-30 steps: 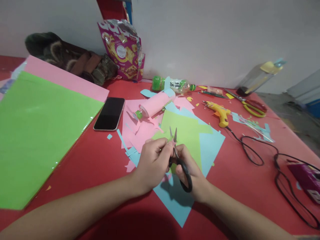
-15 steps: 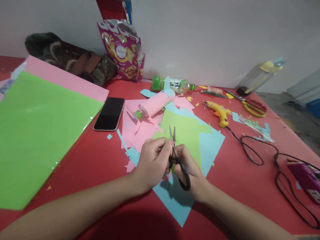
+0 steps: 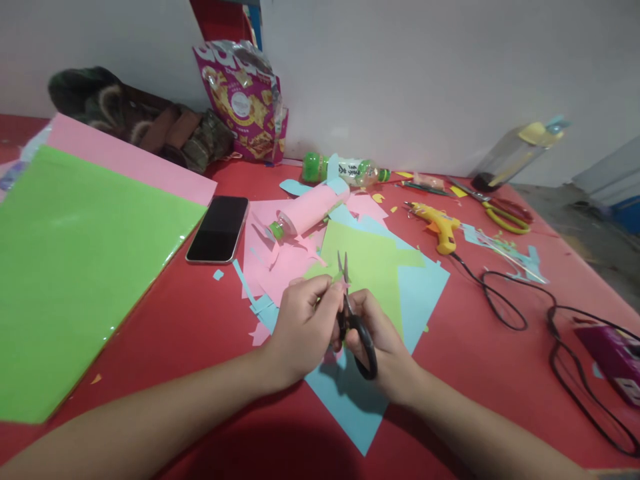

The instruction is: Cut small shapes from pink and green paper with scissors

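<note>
Black-handled scissors (image 3: 367,347) are in my right hand (image 3: 387,340), with fingers through the loops and the blades pointing away from me, slightly parted. My left hand (image 3: 307,323) is closed in a pinch on a small piece of pink paper (image 3: 344,285) right at the blades. A bit of green shows beside it; most of the piece is hidden by my fingers. Beneath both hands lie a light green paper sheet (image 3: 365,257) and a light blue sheet (image 3: 425,293). Beyond them, a bottle wrapped in pink paper (image 3: 313,210) lies on pink scraps.
A phone (image 3: 219,230) and green sheets in clear wrap (image 3: 95,267) lie left. At right are a yellow glue gun (image 3: 440,227) with its looping black cord, larger scissors (image 3: 505,217) and a leaning clear bottle (image 3: 515,157). A snack bag (image 3: 245,107) and a green-capped bottle (image 3: 350,170) are behind.
The scissor blades have shifted very slightly, with my right fingers a touch closer together. Otherwise both hands keep nearly the same place and hold.
</note>
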`<state>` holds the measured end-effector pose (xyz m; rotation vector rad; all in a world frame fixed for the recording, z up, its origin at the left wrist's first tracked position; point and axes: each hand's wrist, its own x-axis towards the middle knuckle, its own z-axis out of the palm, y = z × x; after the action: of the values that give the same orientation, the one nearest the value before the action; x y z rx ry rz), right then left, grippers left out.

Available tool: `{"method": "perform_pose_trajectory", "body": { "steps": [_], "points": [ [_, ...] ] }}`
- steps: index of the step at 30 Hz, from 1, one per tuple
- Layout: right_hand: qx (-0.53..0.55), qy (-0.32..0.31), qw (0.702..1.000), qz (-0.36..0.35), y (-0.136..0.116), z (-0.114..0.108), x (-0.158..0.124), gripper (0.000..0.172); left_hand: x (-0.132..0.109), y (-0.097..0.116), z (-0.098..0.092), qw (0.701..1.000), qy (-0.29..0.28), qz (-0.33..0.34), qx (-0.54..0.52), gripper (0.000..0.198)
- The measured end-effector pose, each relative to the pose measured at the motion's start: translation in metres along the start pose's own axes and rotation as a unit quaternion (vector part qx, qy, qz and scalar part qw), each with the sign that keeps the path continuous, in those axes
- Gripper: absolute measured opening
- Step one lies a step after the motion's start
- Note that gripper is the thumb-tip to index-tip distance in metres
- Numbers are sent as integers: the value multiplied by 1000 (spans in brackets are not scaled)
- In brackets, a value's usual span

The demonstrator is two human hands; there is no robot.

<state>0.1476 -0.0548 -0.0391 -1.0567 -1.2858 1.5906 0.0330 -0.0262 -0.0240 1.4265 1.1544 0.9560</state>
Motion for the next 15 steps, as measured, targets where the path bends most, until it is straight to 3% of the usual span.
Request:
{"method": "perform_pose_trajectory", "body": {
  "steps": [9,15],
  "points": [
    [3,17,1000,-2,6,0,1,39,1,-3,0,1000,4,7,4,33],
    [56,37,997,35,9,-2,4,44,5,-2,-3,999,19,19,31,30]
  ]
}}
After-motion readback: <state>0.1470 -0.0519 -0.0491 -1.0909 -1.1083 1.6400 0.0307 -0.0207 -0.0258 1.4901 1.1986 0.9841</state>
